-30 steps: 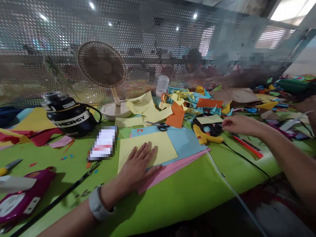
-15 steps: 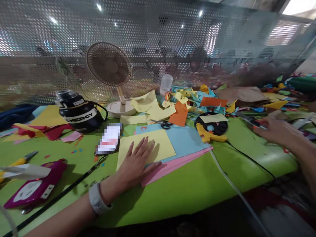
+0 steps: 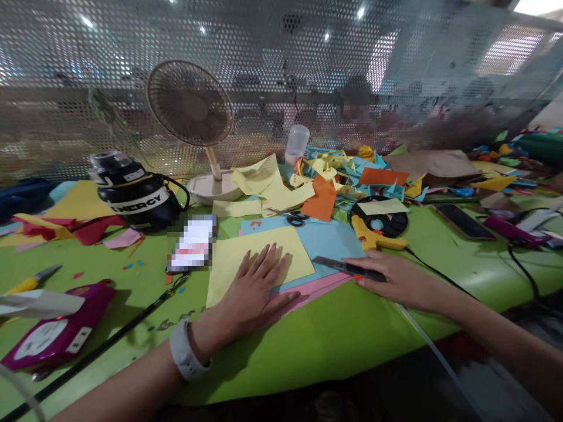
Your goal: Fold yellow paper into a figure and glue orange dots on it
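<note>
My left hand lies flat with fingers spread on a yellow sheet of paper. Under that sheet are a blue sheet and pink sheets, fanned out to the right. My right hand is closed around a utility knife, its blade pointing left over the blue sheet, close to the yellow sheet's right edge. Whether the blade touches paper I cannot tell. Black scissors rest at the top edge of the sheets. A yellow hot glue gun lies just beyond my right hand.
A small fan, a black bottle and a lit phone stand or lie at left. Paper scraps pile up behind the sheets. A purple device sits front left, a dark phone at right. Cords cross the green table.
My right hand has come in from the far right with the utility knife, uncovering the dark phone there. My left hand stays flat on the yellow sheet.
</note>
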A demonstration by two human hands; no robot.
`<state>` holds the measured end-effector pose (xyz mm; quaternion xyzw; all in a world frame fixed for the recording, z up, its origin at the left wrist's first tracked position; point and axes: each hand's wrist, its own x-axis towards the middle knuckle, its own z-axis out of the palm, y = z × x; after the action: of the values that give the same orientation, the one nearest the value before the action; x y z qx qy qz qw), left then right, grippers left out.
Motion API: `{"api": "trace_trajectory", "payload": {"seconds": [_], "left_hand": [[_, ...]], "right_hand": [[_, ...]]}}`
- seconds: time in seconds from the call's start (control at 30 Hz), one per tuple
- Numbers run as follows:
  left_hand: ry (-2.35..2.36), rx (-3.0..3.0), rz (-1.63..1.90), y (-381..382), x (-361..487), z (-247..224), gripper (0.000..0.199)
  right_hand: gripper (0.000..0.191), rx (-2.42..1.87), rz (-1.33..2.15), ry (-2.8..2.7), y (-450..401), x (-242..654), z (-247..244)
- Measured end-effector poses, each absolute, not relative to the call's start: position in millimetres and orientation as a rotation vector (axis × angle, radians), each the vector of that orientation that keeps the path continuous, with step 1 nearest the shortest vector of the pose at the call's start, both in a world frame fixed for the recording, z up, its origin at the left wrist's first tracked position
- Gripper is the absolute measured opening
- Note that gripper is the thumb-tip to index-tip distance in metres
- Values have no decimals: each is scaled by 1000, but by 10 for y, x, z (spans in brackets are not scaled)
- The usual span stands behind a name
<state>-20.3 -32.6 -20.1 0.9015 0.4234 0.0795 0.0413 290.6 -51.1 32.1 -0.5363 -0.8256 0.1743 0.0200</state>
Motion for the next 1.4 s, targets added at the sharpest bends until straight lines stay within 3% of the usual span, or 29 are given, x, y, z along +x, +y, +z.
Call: {"api": "trace_trajectory", "payload": {"seconds": [1.4], "left_hand": [[1281,2766,205,-325,-202,-209,69]], "right_hand": [[39,-1371,582,-2618,-342,2750,282]]}}
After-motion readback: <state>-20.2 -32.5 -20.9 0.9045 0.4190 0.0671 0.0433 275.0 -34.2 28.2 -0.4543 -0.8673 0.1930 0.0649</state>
